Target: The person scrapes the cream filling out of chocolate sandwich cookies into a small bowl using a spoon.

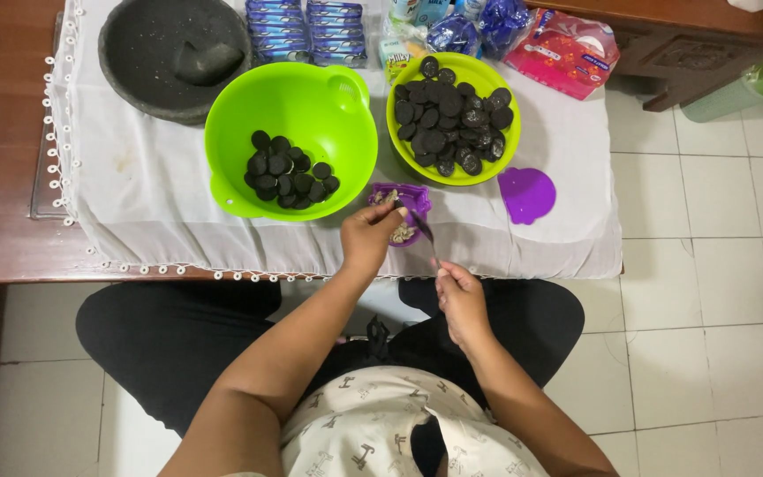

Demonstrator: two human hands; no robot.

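I see a low wooden table point(2, 221) on pale glossy floor tiles, draped with a thin white cloth point(143, 190) whose edge carries small bead tassels. At the middle of my view, the left hand point(370, 237) pinches a dark round biscuit half between thumb and fingertips over a small purple plastic tub point(412, 198) holding pale cream. At five o'clock from it, the right hand point(461, 296) closes its fingers around the handle of a slim metal spoon point(425, 234), its tip at the biscuit. At ten o'clock sits a smooth lime-green bowl point(311, 97) with a small heap of matte black biscuit halves; at one o'clock a second green bowl point(486, 79) is piled full. The tub's purple lid point(527, 194) lies flat at three o'clock. A rough grey stone mortar point(147, 53) stands at eleven o'clock.
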